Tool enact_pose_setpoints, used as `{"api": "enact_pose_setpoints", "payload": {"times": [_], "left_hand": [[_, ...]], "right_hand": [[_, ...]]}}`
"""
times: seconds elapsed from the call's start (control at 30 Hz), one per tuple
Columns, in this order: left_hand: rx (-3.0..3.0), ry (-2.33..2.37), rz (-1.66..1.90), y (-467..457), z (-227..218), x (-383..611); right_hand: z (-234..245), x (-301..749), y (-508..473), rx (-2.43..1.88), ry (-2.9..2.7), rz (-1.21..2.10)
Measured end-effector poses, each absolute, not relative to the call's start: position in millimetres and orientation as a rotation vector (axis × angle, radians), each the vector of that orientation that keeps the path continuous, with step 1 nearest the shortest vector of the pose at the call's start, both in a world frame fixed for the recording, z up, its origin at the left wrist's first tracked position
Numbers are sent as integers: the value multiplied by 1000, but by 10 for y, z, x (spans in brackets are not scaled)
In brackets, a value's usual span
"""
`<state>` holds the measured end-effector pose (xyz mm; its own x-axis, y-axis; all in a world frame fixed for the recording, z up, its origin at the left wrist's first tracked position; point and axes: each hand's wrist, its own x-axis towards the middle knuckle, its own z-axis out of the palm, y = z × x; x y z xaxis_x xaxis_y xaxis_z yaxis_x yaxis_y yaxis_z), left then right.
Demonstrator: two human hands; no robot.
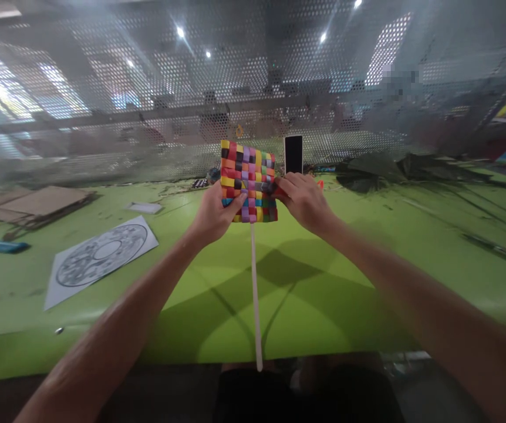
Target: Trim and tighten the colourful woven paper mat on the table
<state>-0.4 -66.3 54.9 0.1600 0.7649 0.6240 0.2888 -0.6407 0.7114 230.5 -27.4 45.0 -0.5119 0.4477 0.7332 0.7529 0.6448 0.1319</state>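
Note:
A square hand fan [257,176] woven from many-coloured strips stands upright above the table, its pale stick [256,288] reaching down past the table's front edge. My left hand [215,214] grips the fan's lower left side, thumb across the front and the other fingers behind. At the right edge, my right hand [303,198] is closed, its fingertips pinching a dark red strip [280,191] that touches the weave. Whether this strip is woven into the fan I cannot tell, since the fingers partly cover it.
Behind the fan a phone-like device [293,154] stands upright. On the left lie a printed paper [103,252], cardboard pieces [37,205] and a blue tool [2,247]. Dark green leaves [376,170] and a thin dark rod [499,249] are on the right. A perforated metal screen [169,111] borders the green table [345,282].

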Motion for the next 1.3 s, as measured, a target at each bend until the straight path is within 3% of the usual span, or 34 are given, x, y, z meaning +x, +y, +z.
{"api": "enact_pose_setpoints", "payload": {"times": [0.47, 0.73, 1.0, 1.3], "left_hand": [[2030, 1017, 1435, -635, 559, -32], [2027, 1047, 1490, -549, 499, -31], [1913, 912, 1141, -617, 579, -94], [1918, 876, 1240, -571, 535, -81]], "right_hand": [[445, 2264, -322, -971, -2196, -524], [325, 2145, -419, -1124, -2132, -655], [379, 2307, -218, -941, -2306, -555], [318, 2163, -396, -1109, -2193, -558]]}}
